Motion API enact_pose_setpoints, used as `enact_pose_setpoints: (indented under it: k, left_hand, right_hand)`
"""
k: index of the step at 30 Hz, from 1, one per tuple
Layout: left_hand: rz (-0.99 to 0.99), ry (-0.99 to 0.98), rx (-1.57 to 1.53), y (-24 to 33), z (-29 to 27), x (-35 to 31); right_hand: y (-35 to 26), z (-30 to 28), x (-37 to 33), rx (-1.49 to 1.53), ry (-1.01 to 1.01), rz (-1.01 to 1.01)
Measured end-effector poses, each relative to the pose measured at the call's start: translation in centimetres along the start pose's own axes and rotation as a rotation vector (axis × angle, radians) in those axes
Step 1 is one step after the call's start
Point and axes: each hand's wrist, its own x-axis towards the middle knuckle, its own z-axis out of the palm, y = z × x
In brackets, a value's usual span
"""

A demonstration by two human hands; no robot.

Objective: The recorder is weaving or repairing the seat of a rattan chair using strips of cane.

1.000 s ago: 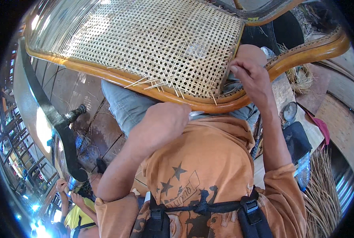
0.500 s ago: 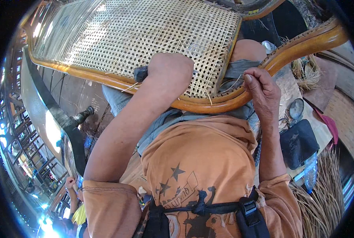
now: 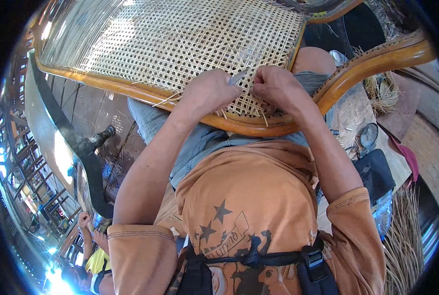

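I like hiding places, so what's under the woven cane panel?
The person's blue legwear shows past its wooden frame, and a bare knee pokes out beyond its right edge. The panel covers whatever else is underneath, so I can't tell.

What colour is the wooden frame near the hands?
The frame is glossy orange-brown, best seen in the head view.

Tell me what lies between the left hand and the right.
In the head view, a grey blade juts from the left hand toward the right hand, over woven cane that shows between them.
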Motion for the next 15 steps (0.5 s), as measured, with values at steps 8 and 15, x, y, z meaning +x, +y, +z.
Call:
enact_pose_setpoints:
  k: [8,15]
  left_hand:
    - [0.037,0.175,0.038,-0.4,1.7,-0.6]
    - [0.042,0.199,0.041,0.0,2.5,-1.4]
  right_hand:
    - [-1.1,0.2,1.2,-0.148,-0.053,0.084]
    - [0.3,1.6,2.7,-0.314,0.072,-0.018]
